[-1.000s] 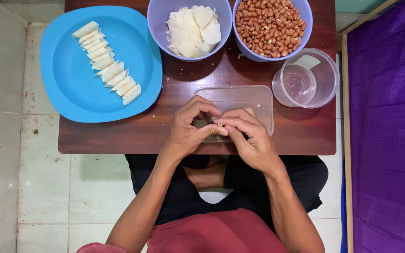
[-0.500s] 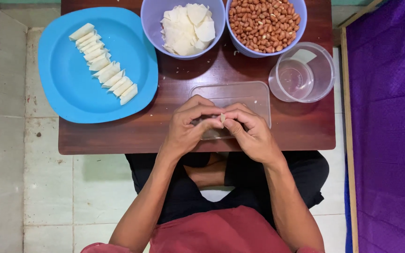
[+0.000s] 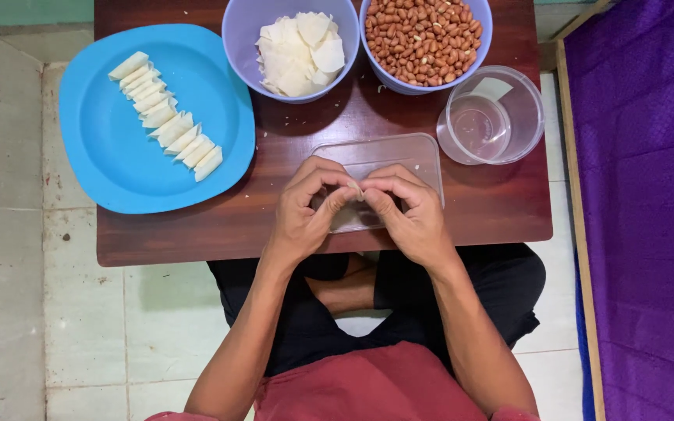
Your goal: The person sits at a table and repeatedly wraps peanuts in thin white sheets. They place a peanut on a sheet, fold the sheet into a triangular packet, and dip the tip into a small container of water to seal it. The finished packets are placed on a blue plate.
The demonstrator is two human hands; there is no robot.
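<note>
Two hands meet over a clear lid lying flat on the near side of the table. The fingers of the left hand and right hand are curled inward, tips pressed together on a small pale wrapper pinched between them. Both are closed on it; most of it is hidden by the fingertips, so its shape cannot be told.

Risk, as a judgement: the wrapper looks thin, so too hard a pinch could tear it or push out whatever is inside. A loose fold could open again once let go.

Count, moving outward:
- 1 clear lid, under the hands.
- 1 clear tub, right of the lid, seemingly with a little water.
- 2 lilac bowls at the far edge: the left bowl holds a heap of white wrappers, the right bowl is full of peanuts.
- 1 blue plate at far left, carrying a slanted row of folded pieces, about ten or eleven, each overlapping the next.
</note>
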